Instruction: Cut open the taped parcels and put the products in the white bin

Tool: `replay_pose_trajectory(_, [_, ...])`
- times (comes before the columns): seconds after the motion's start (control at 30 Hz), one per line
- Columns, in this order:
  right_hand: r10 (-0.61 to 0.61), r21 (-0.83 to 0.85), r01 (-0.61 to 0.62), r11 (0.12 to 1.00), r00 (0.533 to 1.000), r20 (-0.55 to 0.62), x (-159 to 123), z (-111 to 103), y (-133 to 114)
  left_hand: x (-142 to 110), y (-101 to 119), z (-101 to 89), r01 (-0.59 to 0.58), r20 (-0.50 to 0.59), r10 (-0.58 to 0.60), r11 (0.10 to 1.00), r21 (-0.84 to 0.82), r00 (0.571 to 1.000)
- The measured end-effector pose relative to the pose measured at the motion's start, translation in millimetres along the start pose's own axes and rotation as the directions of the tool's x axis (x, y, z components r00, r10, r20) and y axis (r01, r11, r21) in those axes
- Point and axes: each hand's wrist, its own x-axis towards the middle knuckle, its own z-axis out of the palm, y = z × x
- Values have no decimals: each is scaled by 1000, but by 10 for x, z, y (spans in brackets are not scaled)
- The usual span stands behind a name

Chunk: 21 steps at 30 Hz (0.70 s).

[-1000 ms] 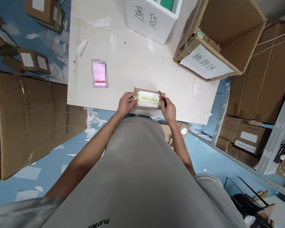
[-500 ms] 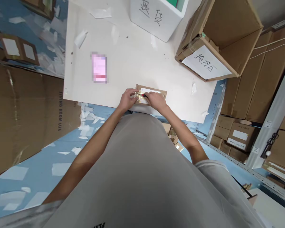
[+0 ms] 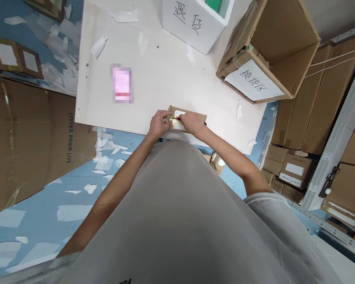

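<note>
A: Where's the parcel [image 3: 203, 117]?

B: On the smooth white table [image 3: 165, 71], at the near edge. It's one flat brown cardboard oblong with one white label [image 3: 179, 125] and shiny, wrinkled tape [image 3: 174, 122] at its left end.

A: And the two hands?

B: The right hand [image 3: 192, 122] lies over the parcel, clenched round a cutter [image 3: 178, 118]. Some red shows by the fingers, and a black end pokes out behind. The left hand [image 3: 159, 124] has thumb and fingertips at the parcel's left end; I can't tell whether they pinch the tape or only press.

A: Any containers?

B: Two open ones beyond the parcel. Straight past it, slightly right, is a white, smooth-walled bin [image 3: 192, 25] with handwriting on its side and something green [image 3: 213, 4] inside. Further right is a brown cardboard box [image 3: 284, 35], tilted in view, with one white written sheet [image 3: 254, 81] on its front and small cardboard pieces [image 3: 263, 59] inside.

A: Left of the parcel?

B: One pink rectangle [image 3: 122, 85], blurred into squares, a little further from the body. Past that lie two pale, creased scraps, one [image 3: 99, 47] narrow, one [image 3: 124, 16] wider.
</note>
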Motion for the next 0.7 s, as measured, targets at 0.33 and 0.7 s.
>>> replay_pose_trajectory(0.33, [222, -224, -202, 954, 973, 65, -571, 215, 934, -20, 74, -5, 39, 42, -39, 999, 4, 998])
replay_pose_trajectory(0.7, [256, -163, -243, 956, 964, 66, -808, 449, 1272, -27, 87, 32, 33, 36, -35, 999, 32, 999])
